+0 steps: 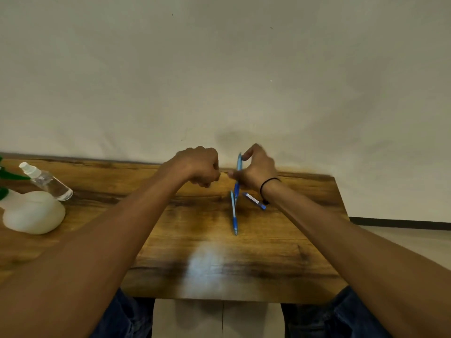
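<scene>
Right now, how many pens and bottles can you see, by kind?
Blue pens: 3 (held pen in the right hand, flat pen, labelled pen by the wrist)
Spray bottles: 2 (clear bottle, white bottle)
Total: 5

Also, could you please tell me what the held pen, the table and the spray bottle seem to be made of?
Pen: likely plastic, smooth light-blue barrel. Table: wood or wood-look laminate, semi-gloss; dark grain streaks and a bright glare patch. Spray bottle: clear plastic, perhaps glass; the tabletop shows through it, white cap.
</scene>
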Demonstrator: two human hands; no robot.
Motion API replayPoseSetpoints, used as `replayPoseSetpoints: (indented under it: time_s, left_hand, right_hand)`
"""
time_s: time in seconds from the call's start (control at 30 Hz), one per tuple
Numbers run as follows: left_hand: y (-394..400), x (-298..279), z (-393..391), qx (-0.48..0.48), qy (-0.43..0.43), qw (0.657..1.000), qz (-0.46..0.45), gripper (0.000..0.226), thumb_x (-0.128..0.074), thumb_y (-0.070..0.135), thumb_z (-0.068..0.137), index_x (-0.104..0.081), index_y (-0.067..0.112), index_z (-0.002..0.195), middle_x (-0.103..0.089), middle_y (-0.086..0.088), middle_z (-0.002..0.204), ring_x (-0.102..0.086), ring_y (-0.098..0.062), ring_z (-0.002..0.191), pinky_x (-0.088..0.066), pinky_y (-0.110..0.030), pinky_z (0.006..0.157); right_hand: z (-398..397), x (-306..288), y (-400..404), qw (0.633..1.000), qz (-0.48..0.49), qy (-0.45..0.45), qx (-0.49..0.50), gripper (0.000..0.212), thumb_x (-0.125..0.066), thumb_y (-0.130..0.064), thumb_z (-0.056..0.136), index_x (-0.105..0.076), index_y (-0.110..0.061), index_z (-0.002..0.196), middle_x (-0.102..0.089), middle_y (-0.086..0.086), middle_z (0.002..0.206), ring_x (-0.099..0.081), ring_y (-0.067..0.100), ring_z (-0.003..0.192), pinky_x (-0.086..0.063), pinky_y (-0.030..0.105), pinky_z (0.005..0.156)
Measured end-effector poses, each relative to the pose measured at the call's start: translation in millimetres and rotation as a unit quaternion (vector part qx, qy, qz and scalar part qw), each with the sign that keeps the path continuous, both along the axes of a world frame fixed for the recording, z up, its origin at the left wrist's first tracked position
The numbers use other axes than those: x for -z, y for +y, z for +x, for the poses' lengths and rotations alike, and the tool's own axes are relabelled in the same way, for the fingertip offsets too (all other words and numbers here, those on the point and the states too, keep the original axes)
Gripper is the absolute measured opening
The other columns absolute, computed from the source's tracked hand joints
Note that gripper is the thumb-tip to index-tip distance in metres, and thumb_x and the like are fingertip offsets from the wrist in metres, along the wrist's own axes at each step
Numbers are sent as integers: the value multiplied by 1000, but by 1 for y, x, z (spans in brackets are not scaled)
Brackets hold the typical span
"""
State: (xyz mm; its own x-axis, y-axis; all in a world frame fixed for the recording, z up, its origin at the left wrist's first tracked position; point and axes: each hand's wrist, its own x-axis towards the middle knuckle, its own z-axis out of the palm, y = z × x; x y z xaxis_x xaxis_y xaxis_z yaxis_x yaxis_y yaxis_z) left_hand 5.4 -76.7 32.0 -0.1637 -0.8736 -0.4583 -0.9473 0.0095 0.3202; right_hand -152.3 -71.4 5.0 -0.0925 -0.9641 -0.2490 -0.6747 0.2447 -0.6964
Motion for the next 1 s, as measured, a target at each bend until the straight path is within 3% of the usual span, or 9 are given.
replayPoseSetpoints:
  time_s: [0.07,0.2,0.3,0.5,0.67,0.77,0.87,1.0]
  left_hand:
    - [1,5,2,15,-84,995,-58,15,-65,23,96,-76,16,104,-77,-1,86,-74,-18,81,-55,-32,69]
    - [-2,7,1,15,-93,995,-43,12,-67,21,92,-76,18,99,-78,0,81,-75,-18,81,-55,-32,69]
    - [-2,8,0,19,-98,994,-46,12,-69,19,88,-74,19,99,-77,-1,84,-74,-20,82,-60,-37,79]
    - [-4,5,1,17,-81,996,-34,14,-64,19,91,-74,18,100,-79,2,79,-76,-14,72,-62,-37,83]
    - [-3,2,3,14,-81,996,-44,14,-62,22,94,-73,18,100,-79,1,79,-73,-12,67,-60,-32,78]
    - [-2,3,3,15,-85,995,-49,14,-61,21,95,-74,17,98,-78,1,78,-73,-13,67,-59,-32,77]
    - [-2,3,4,17,-87,995,-49,15,-62,18,94,-76,15,96,-78,0,77,-74,-15,71,-61,-35,82]
    - [-1,2,3,24,-84,995,-43,14,-61,19,96,-75,14,97,-78,-2,79,-75,-16,73,-61,-38,84]
  right_hand:
    - [12,20,4,996,28,55,-57,59,-93,-29,72,-50,-17,110,-66,10,104,-70,29,82,-62,42,73]
    - [38,53,11,982,39,121,-137,67,-92,-32,72,-52,-12,122,-67,10,116,-67,32,103,-58,42,82]
    - [50,70,15,975,20,158,-158,69,-89,-29,75,-51,-13,131,-67,10,119,-65,32,110,-55,41,83]
    - [60,93,24,967,0,186,-173,66,-83,-18,82,-48,-12,138,-66,12,117,-64,32,111,-52,38,78]
    - [56,88,14,968,6,190,-167,67,-87,-32,79,-51,-11,132,-66,11,119,-65,30,109,-52,37,79]
    - [47,76,2,962,-5,224,-159,51,-82,-30,84,-57,-10,123,-65,12,120,-65,31,105,-52,36,76]
    - [34,68,-6,953,16,263,-151,34,-78,-22,86,-62,-10,113,-69,12,110,-64,28,87,-54,36,73]
    - [24,70,-1,930,91,307,-180,32,-74,-28,91,-60,-12,115,-60,4,87,-60,23,77,-47,35,65]
